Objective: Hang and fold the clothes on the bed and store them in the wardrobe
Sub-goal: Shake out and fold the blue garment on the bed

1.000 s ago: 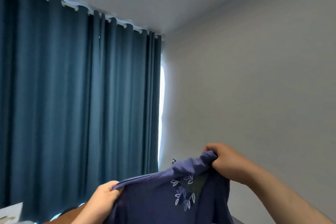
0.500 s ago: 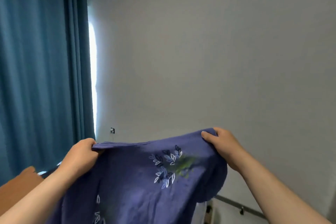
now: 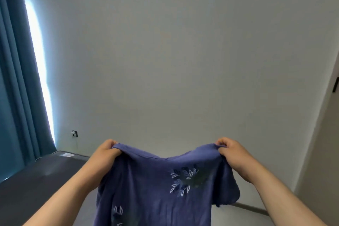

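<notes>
Facing a bare grey wall (image 3: 183, 60), I am pinching the blue garment (image 3: 156, 185) with my left hand (image 3: 105, 152) and right hand (image 3: 232, 154), holding it taut and level above the bed (image 3: 42, 176).

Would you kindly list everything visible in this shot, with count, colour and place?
garment: one, purple-blue with white and dark leaf prints, held up at centre bottom, hanging down out of the picture
curtain: one, teal, along the left edge, with a bright strip of daylight beside it
wall: one, pale grey, filling most of the view
wall socket: one, dark with a white plug, low on the wall near the curtain
bed: one, dark grey surface, lower left
door handle: one, black, at the right edge
left hand: one, gripping the garment's upper left edge
right hand: one, gripping the garment's upper right edge
</notes>
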### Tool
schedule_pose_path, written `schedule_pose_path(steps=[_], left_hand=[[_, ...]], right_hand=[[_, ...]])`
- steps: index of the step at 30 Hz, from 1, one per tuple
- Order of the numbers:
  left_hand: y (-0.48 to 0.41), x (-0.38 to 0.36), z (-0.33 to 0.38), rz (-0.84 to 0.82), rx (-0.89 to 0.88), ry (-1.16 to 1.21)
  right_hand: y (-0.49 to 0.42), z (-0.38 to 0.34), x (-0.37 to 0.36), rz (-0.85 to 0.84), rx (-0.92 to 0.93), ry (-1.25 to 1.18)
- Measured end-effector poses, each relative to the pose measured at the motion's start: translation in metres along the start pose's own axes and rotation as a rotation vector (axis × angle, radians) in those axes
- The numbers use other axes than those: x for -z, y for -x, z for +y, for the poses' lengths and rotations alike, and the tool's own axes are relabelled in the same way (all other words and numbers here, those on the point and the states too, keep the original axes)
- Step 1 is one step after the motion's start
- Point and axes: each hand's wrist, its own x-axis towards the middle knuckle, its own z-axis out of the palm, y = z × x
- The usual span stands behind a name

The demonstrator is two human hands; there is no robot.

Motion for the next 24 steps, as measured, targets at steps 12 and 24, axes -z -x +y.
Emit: schedule_pose_path(steps=[12, 24], left_hand=[[-0.085, -0.086, 0.012, 0.016, -0.129, -0.080], [-0.211, -0.125, -0.030, -0.108, -0.028, 0.160]], right_hand=[[-0.055, 0.042, 0.039, 0.095, 0.021, 0.165], [-0.212, 0.065, 0.030, -0.204, 0.032, 0.191]])
